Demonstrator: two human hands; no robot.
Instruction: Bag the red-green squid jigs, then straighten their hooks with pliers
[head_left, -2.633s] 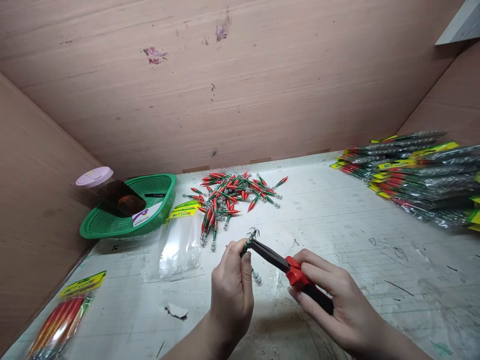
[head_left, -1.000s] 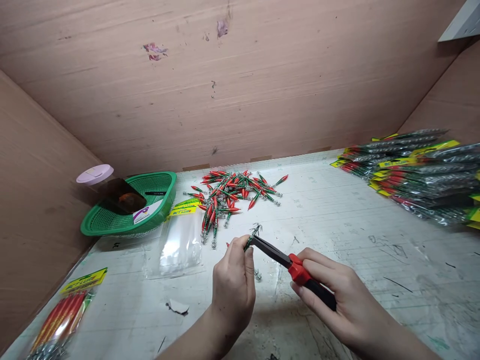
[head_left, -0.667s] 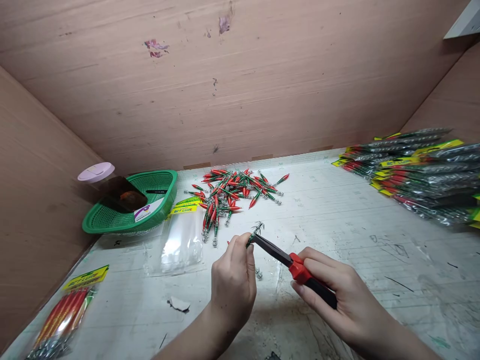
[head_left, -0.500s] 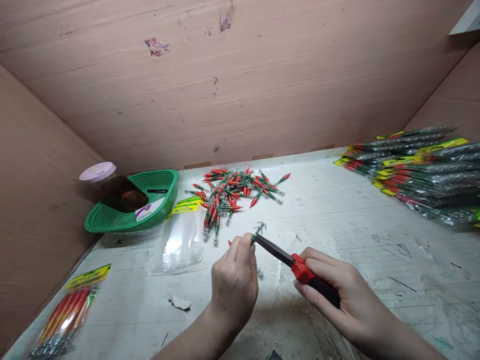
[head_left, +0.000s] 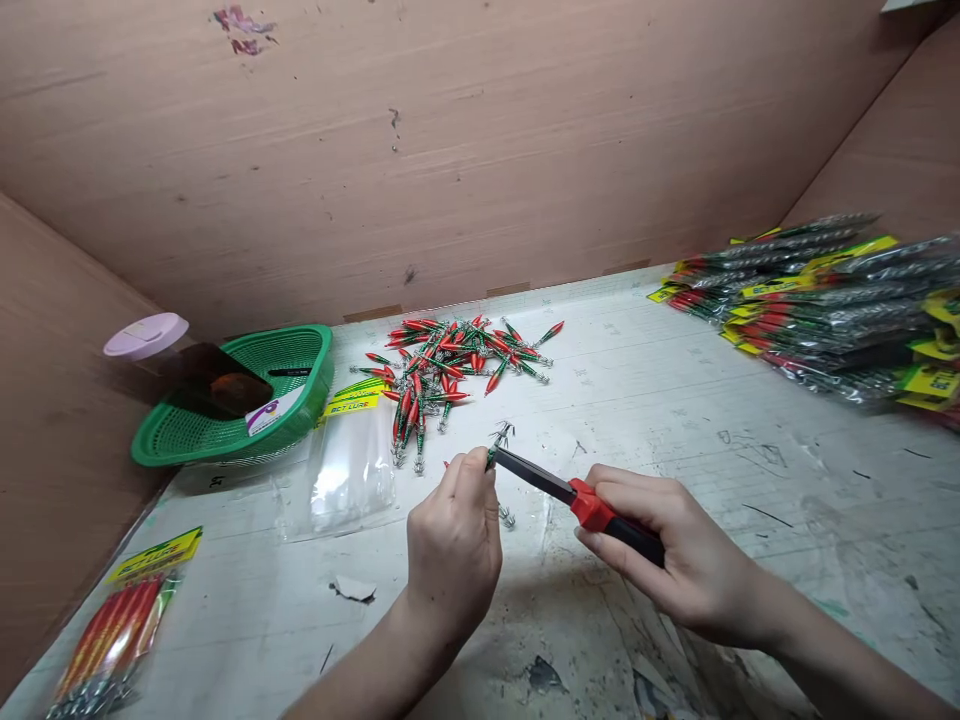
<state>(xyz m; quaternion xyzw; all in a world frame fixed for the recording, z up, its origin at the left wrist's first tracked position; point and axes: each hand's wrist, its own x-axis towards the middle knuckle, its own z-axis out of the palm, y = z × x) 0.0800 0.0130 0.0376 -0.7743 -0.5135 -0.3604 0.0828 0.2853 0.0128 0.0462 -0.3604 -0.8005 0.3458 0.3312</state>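
Observation:
My left hand [head_left: 455,525] is closed around a small red and green squid jig [head_left: 492,456], with its crown of metal hooks sticking out above the fingers. In my right hand [head_left: 675,545] is a pair of long-nose pliers [head_left: 592,506] with red and black handles. The pliers' tips touch the jig just below the hooks. A second hook crown [head_left: 507,516] shows beside my left hand; the rest of it is hidden. Beyond my hands lies a loose pile of red and green squid jigs [head_left: 450,365].
Left of the pile lie clear plastic bags [head_left: 351,470] with yellow tops. A green basket [head_left: 324,370] holds a lidded cup [head_left: 217,385] and a card. Packed jigs [head_left: 127,630] lie at front left, with many more packs [head_left: 817,300] stacked at right. Wooden walls enclose the table.
The view has shifted, so everything sits a little further left and mostly higher in the picture. Both hands keep their grips, and the pliers stay at the jig's hooks.

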